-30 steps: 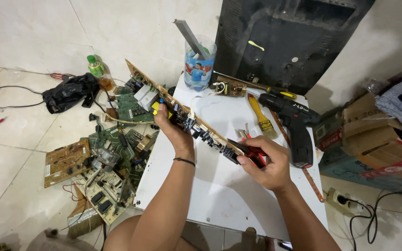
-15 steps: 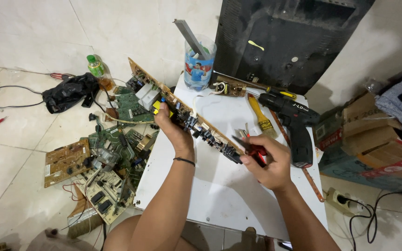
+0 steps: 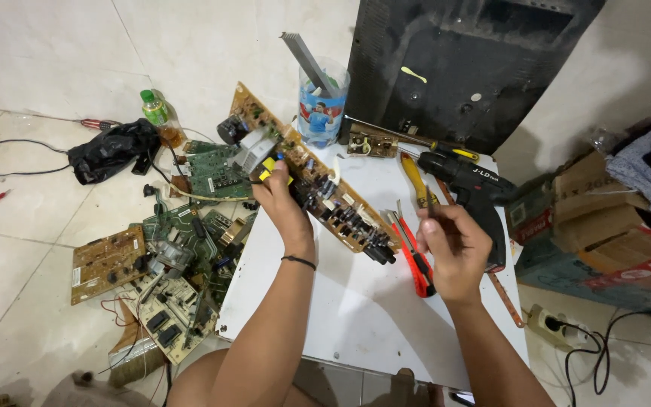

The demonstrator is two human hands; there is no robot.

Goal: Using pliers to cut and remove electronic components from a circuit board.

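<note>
Over the white table [image 3: 356,301], left hand [image 3: 284,200] clamped around the near edge of a long brown circuit board [image 3: 318,185], fingers wrapped tight, thumb across the front, board held tilted and lifted off the tabletop. Running from beyond the left hand's knuckles, up and away toward a clear plastic cup [image 3: 322,102], down to a row of dark capacitors just short of the right hand. Black band round the left wrist.

Right hand [image 3: 453,245] half closed, fingertips pinched together on something thin and dark; too small to tell what. Just beside its thumb side, red-handled pliers [image 3: 416,256] flat on the table, untouched. Directly beyond its knuckles, a black cordless drill [image 3: 472,192], lying on its side, and a yellow-handled tool [image 3: 414,175] next to that. Farther back, a small brown board [image 3: 373,143] against a large black panel [image 3: 469,68] leaning on the wall.

Left of the left forearm, down on the tiled floor, a heap of green and brown circuit boards [image 3: 167,264], a black bag [image 3: 111,151] and a green-capped bottle [image 3: 154,107]. Right of the right forearm, well apart, cardboard boxes [image 3: 604,218].
</note>
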